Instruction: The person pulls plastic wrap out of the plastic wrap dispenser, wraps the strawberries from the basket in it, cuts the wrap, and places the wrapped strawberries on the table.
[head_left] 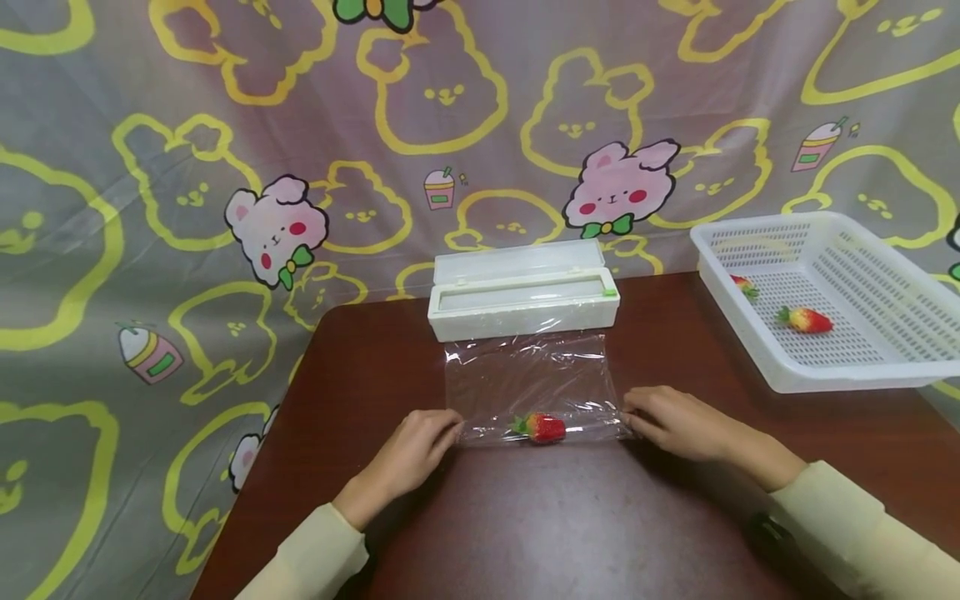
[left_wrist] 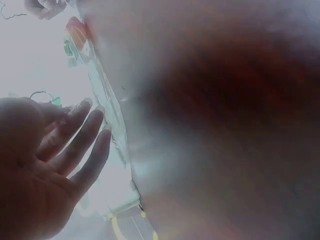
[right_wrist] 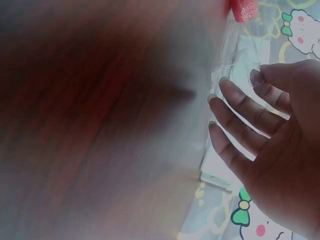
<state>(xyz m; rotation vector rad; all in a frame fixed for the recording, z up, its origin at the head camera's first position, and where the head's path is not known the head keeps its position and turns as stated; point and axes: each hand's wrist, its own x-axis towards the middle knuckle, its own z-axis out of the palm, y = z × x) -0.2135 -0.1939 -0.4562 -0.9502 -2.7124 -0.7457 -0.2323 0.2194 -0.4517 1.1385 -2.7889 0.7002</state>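
Note:
A sheet of clear cling film [head_left: 525, 379] runs from a white dispenser box [head_left: 525, 315] toward the person across the brown table. Near the sheet's front edge lies a red strawberry [head_left: 546, 427] with green leaves, film folded over it. The left hand [head_left: 412, 450] pinches the film's front left corner between thumb and forefinger. At the front right corner the right hand [head_left: 678, 423] pinches the film too; in the right wrist view its thumb and forefinger [right_wrist: 257, 80] meet while the other fingers stay spread. The strawberry [left_wrist: 76, 34] shows at the top of the left wrist view.
A white perforated basket [head_left: 780, 375] stands at the right with a strawberry [head_left: 806, 320] inside and another partly hidden behind its wall. The dispenser's lid [head_left: 517, 260] is raised at the back. A patterned curtain [head_left: 480, 108] hangs behind the table [head_left: 525, 525].

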